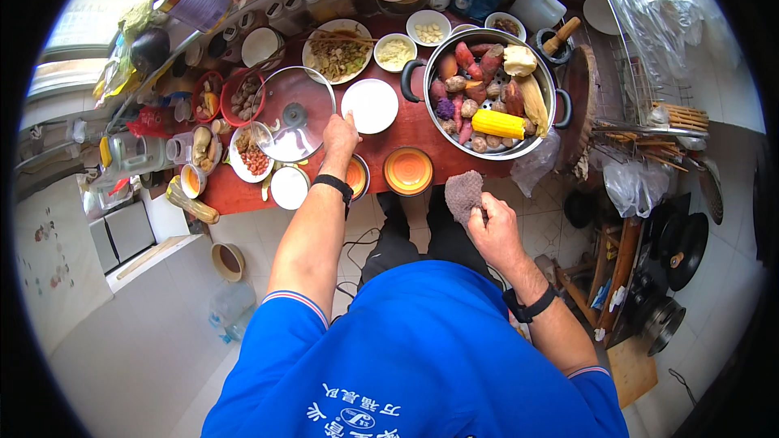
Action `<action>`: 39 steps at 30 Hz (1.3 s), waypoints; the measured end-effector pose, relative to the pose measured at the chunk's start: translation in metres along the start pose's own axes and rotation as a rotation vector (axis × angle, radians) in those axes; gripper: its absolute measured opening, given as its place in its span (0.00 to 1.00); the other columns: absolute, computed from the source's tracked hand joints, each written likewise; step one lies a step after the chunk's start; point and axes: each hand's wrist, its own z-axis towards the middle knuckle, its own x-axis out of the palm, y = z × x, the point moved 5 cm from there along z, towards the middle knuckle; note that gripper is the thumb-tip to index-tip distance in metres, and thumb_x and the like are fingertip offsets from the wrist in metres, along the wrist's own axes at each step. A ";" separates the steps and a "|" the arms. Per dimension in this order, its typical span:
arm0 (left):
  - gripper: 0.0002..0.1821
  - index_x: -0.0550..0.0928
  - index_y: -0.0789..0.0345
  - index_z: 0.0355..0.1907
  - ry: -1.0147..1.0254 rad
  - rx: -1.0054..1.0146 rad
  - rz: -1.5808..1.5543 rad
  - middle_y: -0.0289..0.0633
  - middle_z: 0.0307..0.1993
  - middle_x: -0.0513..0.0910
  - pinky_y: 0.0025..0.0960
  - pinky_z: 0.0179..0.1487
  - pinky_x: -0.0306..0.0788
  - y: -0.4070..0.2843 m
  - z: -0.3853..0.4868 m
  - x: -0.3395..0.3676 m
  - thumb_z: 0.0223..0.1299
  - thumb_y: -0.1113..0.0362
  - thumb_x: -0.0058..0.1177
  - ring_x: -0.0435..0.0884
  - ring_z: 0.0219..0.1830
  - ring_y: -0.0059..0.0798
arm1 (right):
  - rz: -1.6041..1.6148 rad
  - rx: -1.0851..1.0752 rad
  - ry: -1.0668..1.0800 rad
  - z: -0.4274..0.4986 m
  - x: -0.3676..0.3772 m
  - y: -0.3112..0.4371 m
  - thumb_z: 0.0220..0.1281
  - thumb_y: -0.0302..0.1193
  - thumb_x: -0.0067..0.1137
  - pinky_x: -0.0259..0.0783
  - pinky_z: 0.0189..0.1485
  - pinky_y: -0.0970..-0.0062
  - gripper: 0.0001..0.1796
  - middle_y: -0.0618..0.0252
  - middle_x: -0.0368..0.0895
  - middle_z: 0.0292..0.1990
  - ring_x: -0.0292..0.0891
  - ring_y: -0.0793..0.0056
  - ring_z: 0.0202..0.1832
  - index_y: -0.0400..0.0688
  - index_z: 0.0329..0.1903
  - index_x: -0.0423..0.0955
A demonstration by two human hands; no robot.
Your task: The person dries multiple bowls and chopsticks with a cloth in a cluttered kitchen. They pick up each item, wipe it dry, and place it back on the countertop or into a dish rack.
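My left hand [341, 135] is at the right rim of a glass pot lid [293, 114] with a dark knob, fingers pointing at a white plate [370, 106]; whether it grips the lid I cannot tell. In my right hand [494, 226] is a bunched brownish cloth [464, 193], held off the table's front edge. Right of the plate stands a two-handled steel steamer pot [543, 147], uncovered, with sweet potatoes, taro, a yellow corn cob [498, 125] and a corn husk in it. An orange-striped dish [408, 171] sits at the front edge; a second one [356, 176] is partly behind my left forearm.
Around the lid stand a plate of cooked food [338, 50], a plate of peanuts [251, 154], a red bowl of taro [243, 95] and a white bowl [290, 188]. Peeled garlic [428, 33] and a stone mortar [552, 47] are behind the pot. A round chopping board [579, 111] leans at the right.
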 end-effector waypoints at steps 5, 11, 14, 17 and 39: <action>0.28 0.78 0.77 0.52 0.029 0.085 0.084 0.55 0.33 0.90 0.47 0.51 0.81 -0.004 -0.002 -0.007 0.81 0.47 0.46 0.92 0.35 0.49 | 0.008 -0.021 -0.005 0.000 0.007 0.001 0.65 0.25 0.56 0.71 0.44 0.50 0.05 0.46 0.80 0.32 0.76 0.41 0.36 0.37 0.34 0.70; 0.28 0.79 0.72 0.46 -0.161 0.256 0.056 0.62 0.33 0.88 0.54 0.48 0.79 -0.012 -0.049 -0.034 0.80 0.44 0.47 0.89 0.43 0.58 | 0.006 0.033 -0.001 -0.004 0.009 -0.013 0.65 0.26 0.55 0.70 0.43 0.48 0.07 0.46 0.79 0.31 0.74 0.40 0.35 0.37 0.33 0.69; 0.28 0.77 0.71 0.41 -0.021 0.433 0.020 0.56 0.28 0.86 0.50 0.39 0.79 -0.007 -0.120 -0.014 0.79 0.43 0.47 0.88 0.32 0.55 | 0.046 0.108 -0.008 -0.007 0.007 -0.025 0.66 0.27 0.56 0.71 0.42 0.47 0.07 0.46 0.79 0.30 0.75 0.40 0.36 0.37 0.34 0.69; 0.33 0.79 0.74 0.50 0.669 0.050 -0.226 0.41 0.25 0.86 0.33 0.34 0.80 0.029 -0.173 0.046 0.81 0.39 0.43 0.88 0.27 0.26 | -0.006 0.052 -0.024 -0.007 0.004 -0.028 0.70 0.24 0.53 0.74 0.36 0.65 0.05 0.53 0.80 0.28 0.78 0.65 0.29 0.35 0.42 0.75; 0.22 0.74 0.77 0.60 0.378 -0.050 -0.432 0.55 0.51 0.85 0.37 0.34 0.87 0.026 -0.184 0.053 0.71 0.64 0.49 0.89 0.44 0.38 | 0.025 -0.097 -0.057 0.018 -0.015 0.003 0.66 0.25 0.53 0.71 0.45 0.51 0.05 0.48 0.82 0.37 0.78 0.41 0.41 0.37 0.40 0.74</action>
